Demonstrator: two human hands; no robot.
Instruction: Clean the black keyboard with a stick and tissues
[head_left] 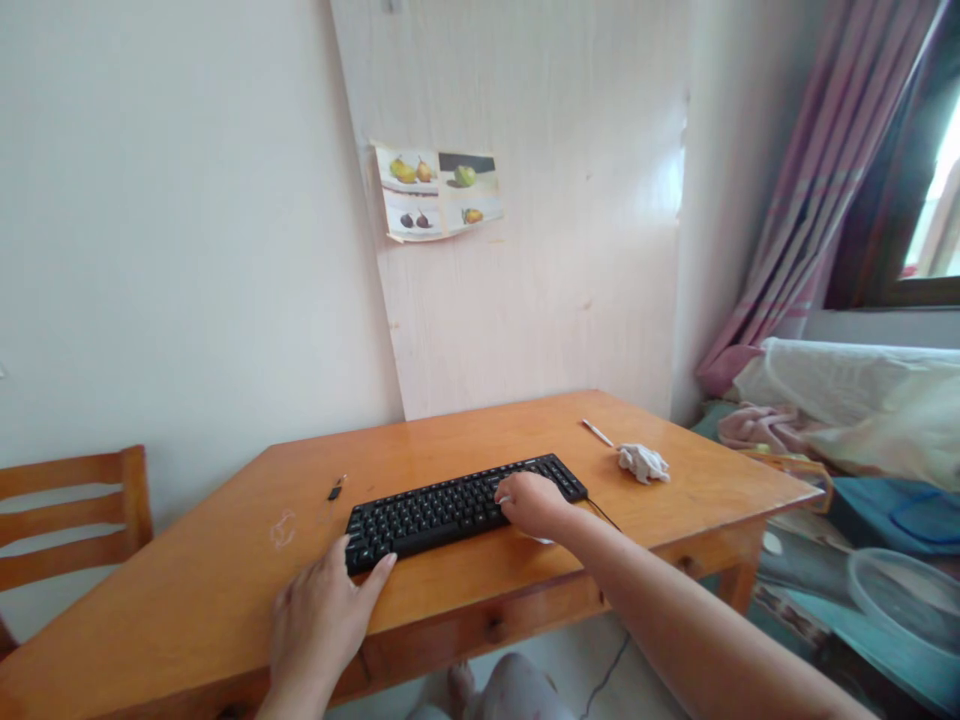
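A black keyboard (pixel 442 510) lies at a slant on the wooden table (pixel 480 430). My left hand (pixel 322 610) grips its left end, with the thumb at the front edge and the fingers along the side. Over the right part of the keys, my right hand (pixel 536 502) is closed, fingers pinched together. A small white bit shows at its fingertips, too little to name. Another pale thing (pixel 544 540) peeks out beneath that hand, mostly hidden. The keyboard's cable (pixel 602 514) runs from its right end toward the table's front edge.
Right of the keyboard lie a crumpled white cloth or tissue (pixel 643 464) and a white pen-like stick (pixel 597 432). A small black object (pixel 335 492) and a clear crumpled strip (pixel 283 528) are at left. A wooden chair (pixel 67 510) stands left; a plastic tub (pixel 907 600) right.
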